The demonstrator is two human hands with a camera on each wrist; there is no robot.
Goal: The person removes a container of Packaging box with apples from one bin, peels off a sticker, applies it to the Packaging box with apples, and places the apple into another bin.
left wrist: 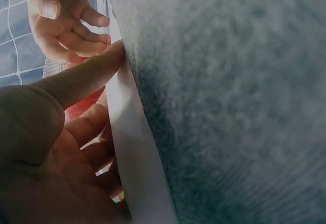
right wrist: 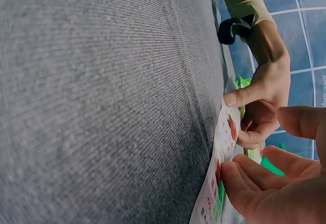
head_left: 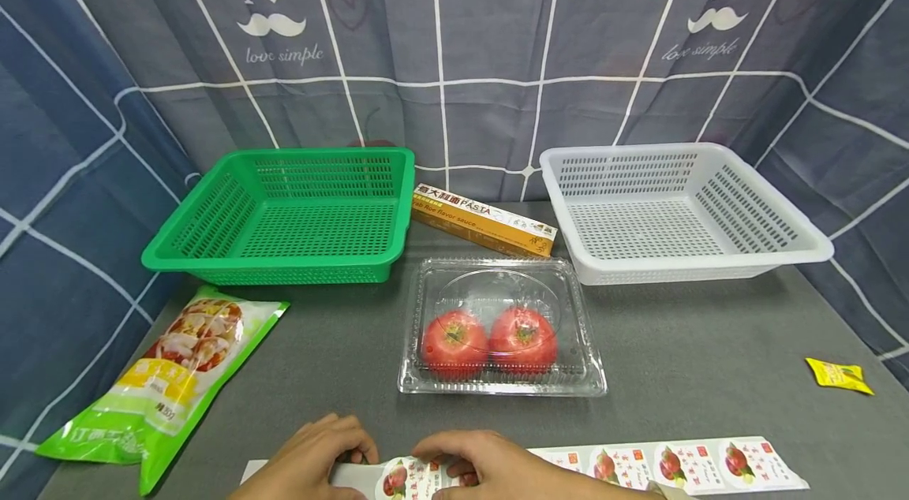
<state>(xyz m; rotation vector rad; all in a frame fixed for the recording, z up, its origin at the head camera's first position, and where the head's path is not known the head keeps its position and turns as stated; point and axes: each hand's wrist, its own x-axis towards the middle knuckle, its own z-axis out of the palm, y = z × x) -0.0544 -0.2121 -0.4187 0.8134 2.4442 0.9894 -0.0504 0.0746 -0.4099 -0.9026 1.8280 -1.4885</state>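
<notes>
A white strip of stickers (head_left: 625,467) printed with red fruit runs along the table's front edge. My left hand (head_left: 319,457) pinches its left part; in the left wrist view the thumb (left wrist: 109,61) presses the strip from one side, with fingers behind it. Close beside it, my right hand (head_left: 490,464) holds the strip with curled fingers around one printed sticker (head_left: 408,478). The right wrist view shows fingertips (right wrist: 232,173) against the strip's edge and one digit raised clear. Exactly where the fingers meet the strip is partly hidden.
A clear plastic box (head_left: 582,382) with two red tomatoes (head_left: 454,342) stands ahead of my hands. Behind are a green basket (head_left: 277,267), a pasta box (head_left: 483,220) and a white basket (head_left: 696,267). A green food bag (head_left: 170,374) lies left, a yellow packet (head_left: 839,375) right.
</notes>
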